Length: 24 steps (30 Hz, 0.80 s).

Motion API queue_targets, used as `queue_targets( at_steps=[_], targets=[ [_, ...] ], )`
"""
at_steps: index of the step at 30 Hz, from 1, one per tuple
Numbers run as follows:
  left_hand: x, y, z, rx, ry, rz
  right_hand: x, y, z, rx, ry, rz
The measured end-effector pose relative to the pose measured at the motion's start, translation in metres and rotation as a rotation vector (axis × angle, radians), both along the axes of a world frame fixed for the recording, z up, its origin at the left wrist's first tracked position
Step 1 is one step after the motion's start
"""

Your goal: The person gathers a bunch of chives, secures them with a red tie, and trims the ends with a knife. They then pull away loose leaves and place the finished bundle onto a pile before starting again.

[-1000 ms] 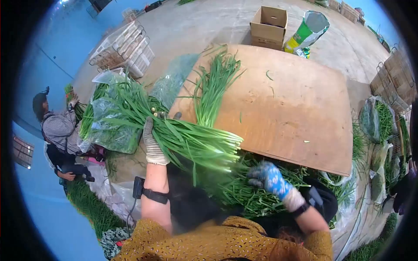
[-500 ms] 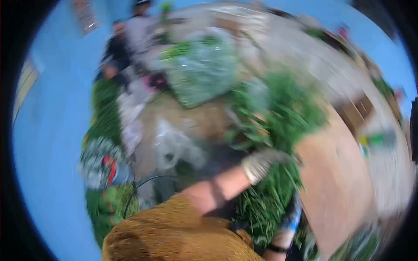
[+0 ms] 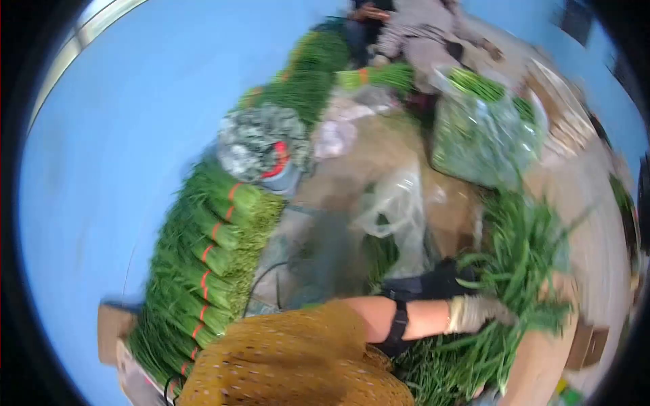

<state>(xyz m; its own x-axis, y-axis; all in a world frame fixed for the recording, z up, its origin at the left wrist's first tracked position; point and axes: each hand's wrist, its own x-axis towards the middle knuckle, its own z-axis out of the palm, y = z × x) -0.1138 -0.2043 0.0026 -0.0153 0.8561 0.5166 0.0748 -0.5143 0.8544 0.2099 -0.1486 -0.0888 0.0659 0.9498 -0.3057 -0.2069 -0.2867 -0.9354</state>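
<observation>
My left hand [image 3: 482,313], in a pale glove, reaches right and is closed on a loose clump of long-leaved greens [image 3: 518,254]. The leaves spread out above and below the glove. More loose greens [image 3: 443,369] lie below my left forearm. Only a small piece of what seems to be my right hand [image 3: 479,391] shows at the bottom edge, under the leaves; its fingers are hidden.
Bundles of greens [image 3: 215,265] with orange bands line the blue wall. A bucket [image 3: 279,179] stands among them. A clear bag of greens [image 3: 481,142] and a crumpled plastic bag [image 3: 399,210] lie ahead. Another person [image 3: 423,34] sits beyond; a cardboard box [image 3: 586,346] is at right.
My view has swung left, so the wall bundles show more fully. My left hand stays at the greens. My right forearm, visible earlier, has dropped mostly out of sight.
</observation>
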Motion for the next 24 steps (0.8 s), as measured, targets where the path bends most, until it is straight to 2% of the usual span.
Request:
queue_targets(
  at_steps=[2,3,4,5,6,7,8,9,10,11,12,14,17,18,19,20,21,22,23,24],
  targets=[
    [-0.002,0.003,-0.001,-0.044,0.051,-0.077,0.021,-0.011,-0.006,0.084,0.019,-0.118],
    [-0.003,-0.005,0.017,-0.07,-0.037,-0.114,0.009,-0.023,-0.003,0.119,0.034,-0.222],
    [0.003,-0.005,0.038,-0.218,-0.225,-0.263,0.001,-0.034,0.003,0.204,-0.262,-0.221],
    [0.01,-0.002,0.027,-0.376,-0.457,-0.314,-0.012,-0.045,0.017,0.265,-0.57,-0.252],
    [0.013,0.006,0.024,-0.489,-0.575,-0.383,-0.012,-0.053,0.037,0.296,-1.029,-0.315],
    [0.022,0.015,0.042,-0.686,-0.981,-0.37,0.005,-0.06,0.038,0.298,-1.01,-0.409],
    [0.024,0.024,0.04,-0.67,-0.988,-0.46,0.023,-0.072,0.033,0.312,-0.985,-0.48],
    [0.023,0.038,0.02,-0.648,-0.986,-0.398,0.047,-0.09,0.031,0.271,-1.018,-0.541],
    [0.01,0.054,0.023,-0.651,-0.977,-0.325,0.051,-0.096,0.029,0.235,-1.064,-0.587],
    [0.011,0.054,0.019,-0.634,-0.973,-0.469,0.07,-0.131,0.04,0.158,-1.098,-0.621],
    [0.005,0.075,0.004,-0.629,-0.968,-0.439,0.088,-0.15,0.036,-0.072,-1.321,-0.537],
    [0.005,0.094,0.007,-0.656,-0.914,-0.435,0.114,-0.2,0.025,-0.31,-1.678,-0.118],
    [0.035,0.109,0.023,-0.706,-0.992,-0.51,0.083,-0.212,0.06,-0.091,-1.612,-0.151],
    [0.044,0.114,0.021,-0.716,-0.954,-0.559,0.062,-0.194,0.076,0.059,-1.424,-0.309],
    [0.049,0.119,0.017,-0.726,-0.916,-0.605,0.038,-0.17,0.094,0.321,-1.303,-0.346],
    [0.053,0.121,0.013,-0.737,-0.873,-0.645,0.015,-0.159,0.102,0.255,-1.039,-0.325],
    [0.061,0.119,0.014,-0.714,-0.857,-0.597,-0.008,-0.142,0.103,0.376,-0.788,-0.392],
    [0.068,0.119,0.014,-0.704,-0.867,-0.612,-0.02,-0.13,0.099,0.367,-0.725,-0.38],
    [0.074,0.118,0.013,-0.692,-0.874,-0.625,-0.024,-0.117,0.09,0.376,-0.902,-0.388],
    [0.078,0.118,0.011,-0.676,-0.881,-0.634,-0.023,-0.11,0.072,0.163,-0.582,-0.383]
  ],
)
